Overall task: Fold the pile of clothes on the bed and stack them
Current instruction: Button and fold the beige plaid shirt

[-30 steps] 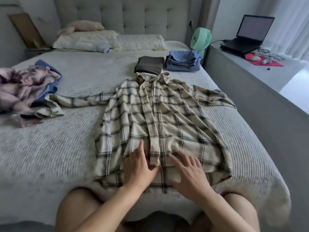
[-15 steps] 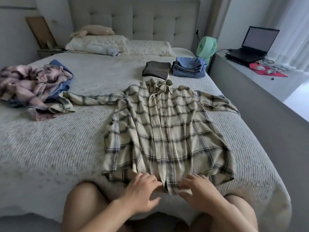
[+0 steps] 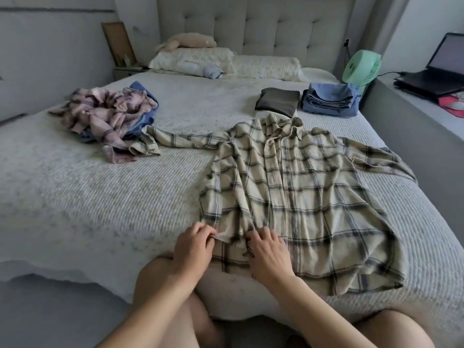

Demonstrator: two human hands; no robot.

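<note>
Cream plaid cloth with dark checks fills the near middle of the bed (image 3: 100, 197): a long-sleeved shirt (image 3: 301, 197) lying flat, front up, collar toward the headboard (image 3: 251, 23), its left sleeve stretched out toward the pile and its right sleeve bent along the bed's right edge. At the shirt's near left hem both hands are at work. Left hand (image 3: 194, 247) has its fingers curled and pinches a small fold of the hem edge between thumb and fingertips. Right hand (image 3: 267, 252) lies just beside it on the fabric, fingers bent and bunching the cloth under the tips; whether it truly grips or only presses, I cannot tell. Bare knees show at the bottom edge of the view. Unfolded clothes (image 3: 110, 116), a pink plaid piece tangled over something blue, sit heaped on the left side of the bed, touching the cuff of the outstretched sleeve. Beyond the collar lie a folded dark garment (image 3: 277, 102) and, just to its right, a stack of folded blue garments (image 3: 329, 101). Pillows (image 3: 226, 62) rest against the headboard, a green fan (image 3: 361, 69) stands past the blue stack, and a laptop (image 3: 437, 76) sits open on the counter (image 3: 406, 101) at the right
</note>
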